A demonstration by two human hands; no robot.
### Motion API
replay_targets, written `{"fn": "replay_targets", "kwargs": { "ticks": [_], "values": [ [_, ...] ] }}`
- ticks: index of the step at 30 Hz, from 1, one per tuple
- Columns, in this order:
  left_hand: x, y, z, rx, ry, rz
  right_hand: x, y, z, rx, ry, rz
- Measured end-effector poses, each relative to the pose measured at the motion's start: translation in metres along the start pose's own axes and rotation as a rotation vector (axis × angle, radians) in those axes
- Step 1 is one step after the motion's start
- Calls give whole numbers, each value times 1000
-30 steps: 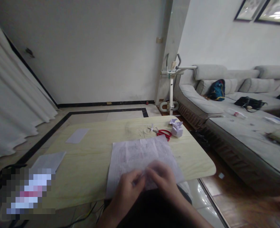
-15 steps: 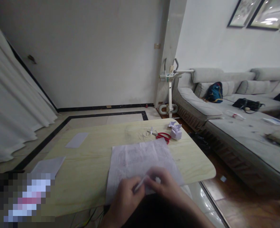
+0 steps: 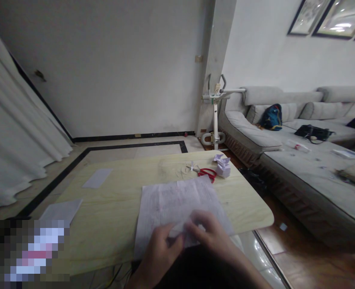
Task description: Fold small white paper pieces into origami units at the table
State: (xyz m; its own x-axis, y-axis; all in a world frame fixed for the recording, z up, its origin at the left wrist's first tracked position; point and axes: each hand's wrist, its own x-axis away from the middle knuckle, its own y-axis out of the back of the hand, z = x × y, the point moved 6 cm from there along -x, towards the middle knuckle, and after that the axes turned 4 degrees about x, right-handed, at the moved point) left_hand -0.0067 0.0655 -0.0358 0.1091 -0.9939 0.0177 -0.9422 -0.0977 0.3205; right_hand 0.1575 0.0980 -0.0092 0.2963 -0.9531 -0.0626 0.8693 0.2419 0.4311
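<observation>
My left hand point(image 3: 165, 243) and my right hand point(image 3: 204, 230) meet over the near edge of a large creased sheet of printed paper point(image 3: 177, 200). Between their fingertips is a small piece of folded white paper point(image 3: 178, 229). Both hands are closed on it, the left with thumb and fingers pinched, the right with curled fingers. Blur hides the exact folds. Beyond the sheet lie red-handled scissors point(image 3: 207, 173), with thin paper scraps point(image 3: 183, 170) by their blades. Folded paper pieces point(image 3: 223, 166) stand to the right of the scissors.
The wooden table point(image 3: 114, 224) carries a white paper sheet point(image 3: 97, 178) at left and more paper point(image 3: 63, 210) at its left edge. A grey sofa point(image 3: 304, 160) with bags stands at right. An exercise machine point(image 3: 216, 116) is behind the table.
The small folded paper has turned between my fingers and shows a flatter, broader side. My hands have shifted only slightly; the things on the table lie as before.
</observation>
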Motion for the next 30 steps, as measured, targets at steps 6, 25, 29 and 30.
{"fn": "replay_targets", "kwargs": {
  "ticks": [6,25,29,30],
  "values": [
    [3,-6,-10,133,-43,157,5,-4,-8,-64,-83,54],
    [4,5,5,260,98,43,9,-13,6,-132,-27,196],
    [2,9,4,220,93,-17,7,-12,3,-76,-46,134],
    [2,10,3,211,81,-21,6,-13,3,-77,-49,138]
  ]
}}
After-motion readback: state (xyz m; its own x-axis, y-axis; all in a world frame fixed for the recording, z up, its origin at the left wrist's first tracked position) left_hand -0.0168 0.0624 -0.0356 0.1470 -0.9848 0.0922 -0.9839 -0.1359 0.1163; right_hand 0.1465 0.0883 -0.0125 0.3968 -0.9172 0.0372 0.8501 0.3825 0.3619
